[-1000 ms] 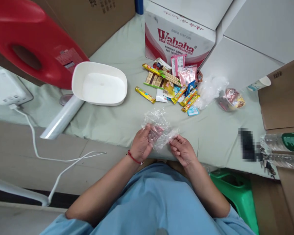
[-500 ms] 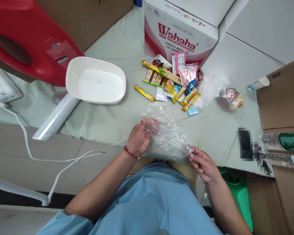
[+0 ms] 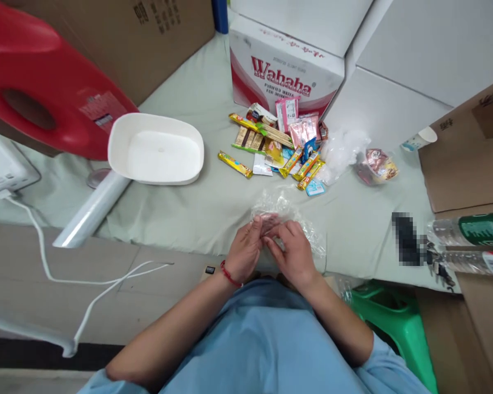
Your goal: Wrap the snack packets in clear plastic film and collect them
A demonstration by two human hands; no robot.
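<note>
A clear, crinkled plastic bag [image 3: 308, 232] lies spread over the front part of the cloth-covered table. My left hand [image 3: 246, 243], with a red cord on its wrist, grips the bag's near left part, and some fingers show through the film. Close beside it my right hand [image 3: 291, 254] pinches the same film, fingertips nearly touching the left thumb. Beyond the hands sits a pile of small packaged snacks [image 3: 287, 142], with one yellow wrapped bar [image 3: 235, 164] lying apart on its left. A white oval tub [image 3: 160, 158] stands to the left.
Behind the snacks stands a Wahaha carton [image 3: 285, 71]. A whitish crumpled bag [image 3: 340, 156] and a clear snack pack [image 3: 377, 166] lie right of the pile. Plastic bottles [image 3: 482, 230] and keys [image 3: 441, 271] are far right. A film roll [image 3: 92, 210] overhangs the left edge.
My right hand has moved left and up to meet my left hand. The bag, earlier stretched between the two hands, is now bunched. The view has shifted slightly.
</note>
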